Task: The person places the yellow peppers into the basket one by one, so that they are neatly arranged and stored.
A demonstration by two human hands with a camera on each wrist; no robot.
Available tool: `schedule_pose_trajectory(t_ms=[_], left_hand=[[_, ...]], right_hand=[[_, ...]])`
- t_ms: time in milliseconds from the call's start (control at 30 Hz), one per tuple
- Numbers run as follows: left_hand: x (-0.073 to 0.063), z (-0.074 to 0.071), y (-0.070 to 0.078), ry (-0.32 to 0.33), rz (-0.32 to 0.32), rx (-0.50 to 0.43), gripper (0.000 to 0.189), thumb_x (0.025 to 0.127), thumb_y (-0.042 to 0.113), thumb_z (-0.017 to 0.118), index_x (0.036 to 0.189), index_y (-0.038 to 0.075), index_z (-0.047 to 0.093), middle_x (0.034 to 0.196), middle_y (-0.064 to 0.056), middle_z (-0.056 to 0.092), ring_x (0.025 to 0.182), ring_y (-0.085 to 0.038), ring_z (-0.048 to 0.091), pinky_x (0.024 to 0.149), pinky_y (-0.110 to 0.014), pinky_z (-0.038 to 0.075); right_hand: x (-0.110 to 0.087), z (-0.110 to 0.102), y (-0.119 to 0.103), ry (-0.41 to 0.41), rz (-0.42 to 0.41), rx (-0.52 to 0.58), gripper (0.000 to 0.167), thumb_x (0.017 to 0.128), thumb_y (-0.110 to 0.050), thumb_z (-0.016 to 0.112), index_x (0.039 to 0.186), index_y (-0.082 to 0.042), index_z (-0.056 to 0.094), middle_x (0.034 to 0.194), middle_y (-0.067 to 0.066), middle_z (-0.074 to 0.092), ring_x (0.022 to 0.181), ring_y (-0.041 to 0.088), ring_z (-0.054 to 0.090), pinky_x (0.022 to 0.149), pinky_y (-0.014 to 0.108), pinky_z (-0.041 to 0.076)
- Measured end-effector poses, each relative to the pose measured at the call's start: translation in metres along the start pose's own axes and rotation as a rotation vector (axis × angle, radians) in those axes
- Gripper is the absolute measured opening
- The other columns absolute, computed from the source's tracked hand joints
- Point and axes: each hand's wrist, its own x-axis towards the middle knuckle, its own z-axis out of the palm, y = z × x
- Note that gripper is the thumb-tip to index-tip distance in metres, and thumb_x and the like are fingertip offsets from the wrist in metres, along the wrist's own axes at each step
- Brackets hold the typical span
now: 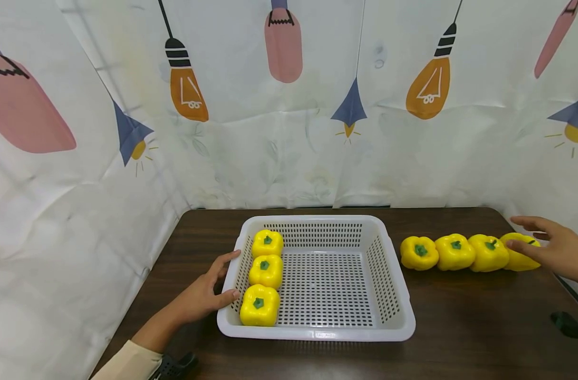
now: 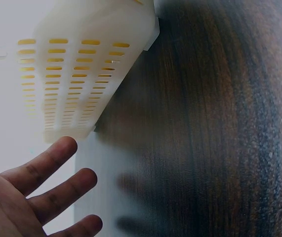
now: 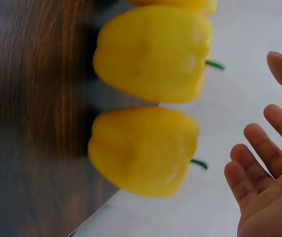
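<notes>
at the far left, a pale sleeve (image 1: 132, 361) leads to the left hand (image 1: 203, 293). this hand rests against the left rim of the white basket (image 1: 317, 333), with its thumb and forefinger wide apart; the left wrist view shows straight, spread fingers, so it steadies the basket, i think, rather than grips it. if this light touch slips or pushes too much, the basket could slide on the dark table (image 1: 460, 338).

inside the basket, along its left wall, stand three yellow peppers in one column: the back pepper (image 1: 267, 243), the middle pepper (image 1: 266, 271) and the front pepper (image 1: 260, 305). a knock on the wall could tip one of them or break the column.

to the right of the basket, four more yellow peppers make a close row on the table: the first pepper (image 1: 419, 254), the second pepper (image 1: 455, 253), the third pepper (image 1: 488, 254) and the end pepper (image 1: 521, 262). because they are so close together, a push on one could move its neighbours.

the right hand (image 1: 561, 250) is over the end pepper, fingers apart, holding nothing. the smooth, rounded skin could turn away from a grasp that comes off-centre, and this pepper is near the table's edge.
</notes>
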Motion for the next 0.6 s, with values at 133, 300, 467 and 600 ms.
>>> schedule_pose_trajectory(t_ms=[133,300,467,600], left_hand=[[0.0,0.0,0.0,0.001,0.002,-0.004,0.085,0.094,0.038,0.069,0.16,0.035,0.015,0.14,-0.017,0.054,0.099,-0.017,0.066,0.082,-0.036,0.054],[-0.001,0.0,0.001,0.003,-0.006,0.009,0.086,0.093,0.039,0.069,0.16,0.034,0.015,0.14,-0.017,0.054,0.098,-0.016,0.066,0.082,-0.036,0.054],[-0.001,0.0,0.001,0.006,-0.01,0.011,0.086,0.093,0.04,0.069,0.16,0.035,0.015,0.139,-0.018,0.054,0.098,-0.016,0.066,0.082,-0.037,0.054],[-0.001,0.0,0.002,0.005,-0.012,0.013,0.086,0.093,0.04,0.069,0.16,0.035,0.015,0.141,-0.018,0.053,0.098,-0.016,0.065,0.083,-0.038,0.054]], right_hand=[[0.001,0.001,0.009,0.02,-0.01,0.002,0.071,0.103,-0.029,0.064,0.149,0.015,0.031,0.139,0.051,0.032,0.12,0.07,0.031,0.096,0.078,0.026],[0.002,0.002,0.02,-0.021,0.002,0.019,0.075,0.103,-0.028,0.063,0.151,0.016,0.024,0.142,0.054,0.022,0.12,0.074,0.027,0.096,0.08,0.023],[0.006,0.003,0.034,-0.102,0.02,0.006,0.084,0.103,-0.029,0.063,0.153,0.015,0.013,0.148,0.053,0.01,0.12,0.077,0.022,0.092,0.082,0.024],[0.008,0.006,0.043,-0.14,0.025,-0.009,0.085,0.102,-0.027,0.064,0.153,0.016,0.011,0.149,0.052,0.007,0.123,0.077,0.018,0.09,0.083,0.026]])
